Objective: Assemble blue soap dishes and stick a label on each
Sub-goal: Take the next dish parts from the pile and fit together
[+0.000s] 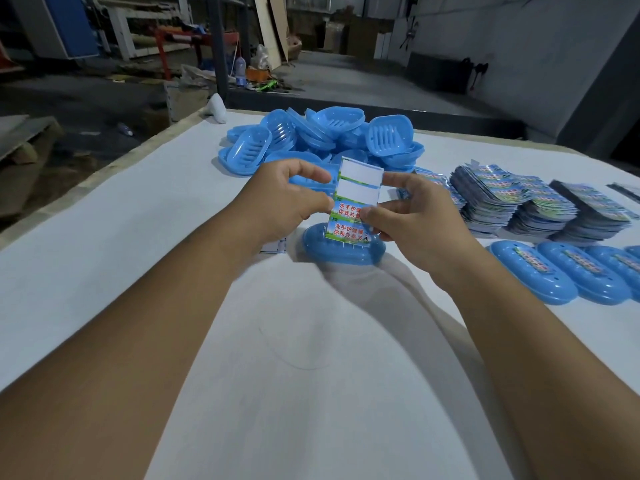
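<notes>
A label sheet (356, 192) stands upright between both hands; its two top slots are bare white, its lower two carry printed labels. My left hand (294, 199) pinches the sheet's left edge. My right hand (412, 213) pinches the right edge, thumb on a printed label. Directly below the sheet an assembled blue soap dish (341, 252) lies upside down on the white table (138, 237). Behind the hands is a pile of loose blue soap dish parts (322, 136).
Stacks of label sheets (519, 202) lie at the right. Several labelled finished dishes (561, 275) sit in a row at the right edge. A small sheet (275, 245) lies under my left wrist. The table's left edge drops to a cluttered workshop floor.
</notes>
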`<state>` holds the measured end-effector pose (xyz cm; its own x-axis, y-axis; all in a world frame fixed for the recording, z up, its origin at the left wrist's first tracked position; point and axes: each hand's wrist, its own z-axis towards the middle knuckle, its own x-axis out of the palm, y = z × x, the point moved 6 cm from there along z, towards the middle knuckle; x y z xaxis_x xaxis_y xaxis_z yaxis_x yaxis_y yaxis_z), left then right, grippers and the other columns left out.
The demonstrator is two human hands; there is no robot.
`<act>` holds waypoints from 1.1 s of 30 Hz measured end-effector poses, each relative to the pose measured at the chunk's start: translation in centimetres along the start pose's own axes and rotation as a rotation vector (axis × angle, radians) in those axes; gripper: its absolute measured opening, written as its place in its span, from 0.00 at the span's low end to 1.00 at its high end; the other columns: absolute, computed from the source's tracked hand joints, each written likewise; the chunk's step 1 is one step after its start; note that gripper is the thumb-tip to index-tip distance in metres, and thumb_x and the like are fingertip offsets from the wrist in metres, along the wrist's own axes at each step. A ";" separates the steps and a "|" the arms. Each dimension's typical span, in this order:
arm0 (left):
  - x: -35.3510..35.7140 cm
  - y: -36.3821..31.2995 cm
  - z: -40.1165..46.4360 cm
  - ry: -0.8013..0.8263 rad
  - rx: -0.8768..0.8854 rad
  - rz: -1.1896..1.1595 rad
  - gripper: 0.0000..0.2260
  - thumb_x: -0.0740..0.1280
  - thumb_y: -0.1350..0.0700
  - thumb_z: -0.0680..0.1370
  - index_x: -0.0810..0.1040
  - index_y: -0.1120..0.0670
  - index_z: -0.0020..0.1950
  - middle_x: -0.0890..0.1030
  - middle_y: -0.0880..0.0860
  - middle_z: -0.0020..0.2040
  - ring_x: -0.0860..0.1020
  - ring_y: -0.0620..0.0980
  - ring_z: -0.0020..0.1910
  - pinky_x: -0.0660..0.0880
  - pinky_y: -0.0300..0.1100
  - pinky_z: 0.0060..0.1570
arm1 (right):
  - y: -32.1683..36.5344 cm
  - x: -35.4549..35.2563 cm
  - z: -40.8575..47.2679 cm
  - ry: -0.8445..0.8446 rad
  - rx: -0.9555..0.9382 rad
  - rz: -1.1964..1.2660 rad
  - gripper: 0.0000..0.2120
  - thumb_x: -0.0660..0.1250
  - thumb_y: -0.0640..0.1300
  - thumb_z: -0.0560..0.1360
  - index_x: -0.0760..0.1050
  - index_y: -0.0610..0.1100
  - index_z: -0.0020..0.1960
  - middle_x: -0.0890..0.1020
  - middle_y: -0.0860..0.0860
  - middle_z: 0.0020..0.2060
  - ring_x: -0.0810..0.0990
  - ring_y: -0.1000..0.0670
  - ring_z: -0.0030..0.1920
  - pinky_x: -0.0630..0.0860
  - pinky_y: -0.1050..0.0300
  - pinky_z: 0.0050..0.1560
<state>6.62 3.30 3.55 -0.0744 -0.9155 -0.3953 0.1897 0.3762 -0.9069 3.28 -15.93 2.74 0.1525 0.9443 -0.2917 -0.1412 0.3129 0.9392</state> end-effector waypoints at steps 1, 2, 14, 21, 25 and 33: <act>0.0 0.0 0.0 0.003 0.001 0.001 0.11 0.78 0.54 0.71 0.82 0.44 0.51 0.85 0.46 0.39 0.75 0.40 0.32 0.71 0.36 0.33 | 0.0 0.0 0.0 0.000 0.000 0.003 0.18 0.76 0.41 0.75 0.72 0.56 0.55 0.88 0.53 0.37 0.84 0.57 0.35 0.81 0.60 0.37; 0.0 0.1 0.0 0.007 0.004 -0.001 0.12 0.78 0.54 0.71 0.81 0.44 0.51 0.85 0.47 0.38 0.75 0.40 0.32 0.71 0.36 0.34 | -0.1 0.0 0.0 -0.006 0.006 0.009 0.18 0.76 0.42 0.75 0.72 0.56 0.56 0.88 0.53 0.37 0.83 0.56 0.35 0.81 0.59 0.39; 0.7 -0.9 -0.7 0.078 0.096 -0.153 0.12 0.77 0.60 0.73 0.79 0.50 0.53 0.87 0.47 0.39 0.81 0.37 0.33 0.72 0.27 0.33 | 1.2 0.8 -1.3 0.019 -0.078 -0.032 0.09 0.76 0.50 0.74 0.86 0.46 0.39 0.85 0.41 0.37 0.76 0.52 0.34 0.73 0.57 0.34; 1.0 -1.0 -0.8 0.086 0.119 -0.113 0.12 0.77 0.58 0.74 0.78 0.48 0.52 0.88 0.47 0.41 0.86 0.45 0.46 0.77 0.45 0.58 | 1.2 0.7 -1.3 0.011 -0.094 -0.067 0.08 0.76 0.50 0.74 0.87 0.47 0.40 0.87 0.49 0.35 0.79 0.56 0.34 0.75 0.61 0.35; 0.8 -0.9 -0.6 0.054 0.109 -0.124 0.13 0.78 0.58 0.73 0.78 0.47 0.50 0.87 0.45 0.39 0.85 0.40 0.41 0.76 0.40 0.51 | 1.1 0.6 -1.1 0.007 -0.069 -0.042 0.08 0.74 0.46 0.76 0.86 0.45 0.39 0.86 0.52 0.33 0.79 0.57 0.32 0.75 0.64 0.32; -1.2 -0.1 0.1 -0.106 0.007 0.035 0.13 0.77 0.57 0.72 0.75 0.46 0.46 0.87 0.50 0.43 0.79 0.43 0.34 0.70 0.32 0.29 | 0.5 -0.1 -0.8 0.008 0.015 -0.004 0.09 0.73 0.44 0.76 0.86 0.41 0.39 0.86 0.50 0.35 0.78 0.55 0.33 0.74 0.66 0.30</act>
<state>6.76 4.37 4.16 0.0368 -0.9118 -0.4090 0.1972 0.4079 -0.8915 2.37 -15.82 3.10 0.1447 0.9440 -0.2966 -0.1264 0.3150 0.9406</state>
